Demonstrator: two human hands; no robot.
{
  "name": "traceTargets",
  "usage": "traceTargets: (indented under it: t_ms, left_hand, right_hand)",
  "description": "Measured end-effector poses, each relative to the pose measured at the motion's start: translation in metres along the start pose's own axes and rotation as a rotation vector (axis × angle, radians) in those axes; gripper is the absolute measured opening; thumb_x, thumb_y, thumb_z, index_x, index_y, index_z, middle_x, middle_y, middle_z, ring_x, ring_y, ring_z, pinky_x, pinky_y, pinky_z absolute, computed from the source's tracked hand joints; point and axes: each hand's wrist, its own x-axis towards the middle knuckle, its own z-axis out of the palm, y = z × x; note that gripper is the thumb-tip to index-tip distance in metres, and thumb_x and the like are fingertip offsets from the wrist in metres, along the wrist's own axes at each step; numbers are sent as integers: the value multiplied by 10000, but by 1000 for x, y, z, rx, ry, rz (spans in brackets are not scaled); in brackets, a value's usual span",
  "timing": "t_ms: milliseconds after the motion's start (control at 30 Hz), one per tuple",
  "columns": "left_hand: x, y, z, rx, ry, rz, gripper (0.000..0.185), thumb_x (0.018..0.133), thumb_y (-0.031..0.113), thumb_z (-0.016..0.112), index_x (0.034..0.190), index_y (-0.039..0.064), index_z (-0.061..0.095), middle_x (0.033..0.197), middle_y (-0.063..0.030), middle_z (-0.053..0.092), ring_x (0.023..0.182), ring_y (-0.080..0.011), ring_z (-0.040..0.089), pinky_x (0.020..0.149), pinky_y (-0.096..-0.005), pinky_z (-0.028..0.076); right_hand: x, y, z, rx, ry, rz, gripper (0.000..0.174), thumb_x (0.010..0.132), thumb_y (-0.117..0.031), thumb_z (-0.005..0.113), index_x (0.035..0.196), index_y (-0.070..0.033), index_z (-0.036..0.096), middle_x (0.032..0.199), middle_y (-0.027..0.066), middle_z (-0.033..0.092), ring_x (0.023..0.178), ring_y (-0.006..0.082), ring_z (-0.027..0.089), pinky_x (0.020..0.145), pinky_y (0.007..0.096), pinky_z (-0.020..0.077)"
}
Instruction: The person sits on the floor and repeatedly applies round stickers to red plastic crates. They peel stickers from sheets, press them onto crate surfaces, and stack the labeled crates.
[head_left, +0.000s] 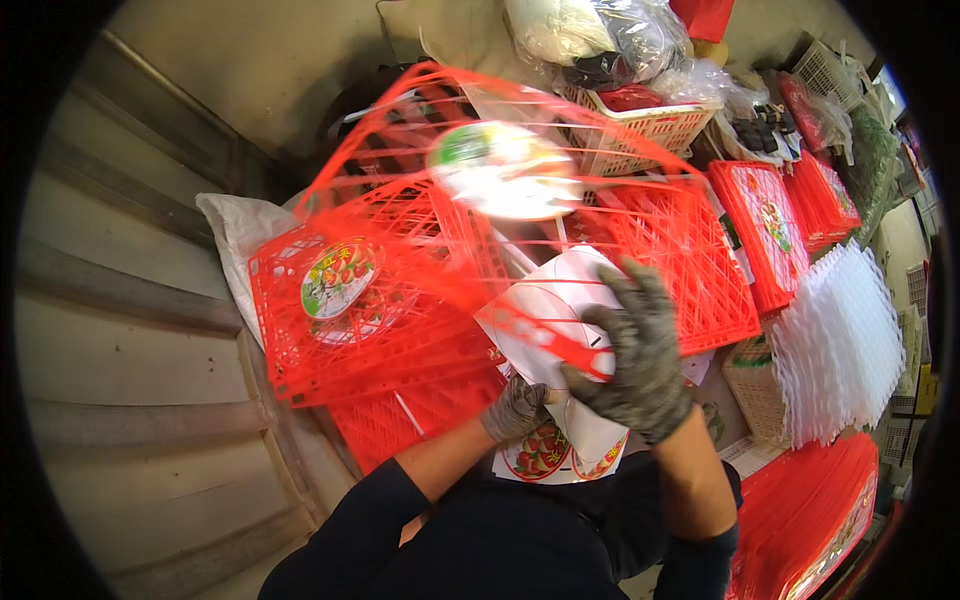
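Note:
My right hand (634, 352), in a grey-green patterned work glove, has its thumb and fingers around the near edge of a red plastic mesh panel (536, 337). The panel is tilted up and blurred by motion. An oval fruit sticker (504, 171), mostly washed out by glare, shows on its far part. White label backing paper (551, 289) with curved cut lines lies behind the panel's near edge. My left hand (517, 409), gloved alike, pinches the paper's lower left side. Printed fruit labels (536, 454) show on a sheet below, over my lap.
Red mesh panels (322, 375) are piled at left; another pile (675, 262) lies at right. Further right are stickered stacks (761, 232) and white foam netting (836, 352). A red stack (810, 517) stands lower right. Behind is a plastic basket (660, 124); a wall (135, 360) borders the left.

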Motion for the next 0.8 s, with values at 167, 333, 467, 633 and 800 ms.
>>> traceTargets:
  t_ms: [167,333,467,633,800]
  left_hand:
    - [-7,-34,-17,263,-64,195,614,1066,429,528,1527,54,375,1548,-94,449,1426,-244,427,1207,-404,321]
    - [-30,-84,-45,-95,-13,-72,379,995,334,588,1257,73,672,1291,-87,639,1128,-244,616,1058,-380,448]
    - [-15,-53,-55,-309,-72,-124,451,876,292,727,1247,45,656,1140,-114,718,964,-249,695,912,-374,557]
    - [-2,23,-5,-357,45,-219,744,783,283,846,1400,13,532,1278,-150,677,1120,-301,681,943,-448,579]
    - [-12,56,45,92,325,-50,332,953,157,721,1203,25,547,913,-42,610,719,-108,595,631,-246,514]
  right_hand:
    - [10,-7,32,48,-107,24,886,755,-426,882,1468,-41,523,1545,252,451,1455,492,369,1203,553,314]
    - [-60,79,17,193,-163,640,852,849,-442,832,1492,-5,484,1483,225,525,1412,364,464,1192,453,362]
    - [-120,105,9,898,-388,934,750,941,-392,775,1509,-7,471,1412,124,604,1310,206,536,1138,380,420]
    - [-166,85,-26,766,-241,1107,514,890,-299,830,1289,-31,645,1130,80,720,1070,191,657,969,361,522]
    - [-217,32,-102,248,145,1092,349,933,-163,761,1239,-22,672,1063,96,729,1005,184,663,902,363,535]
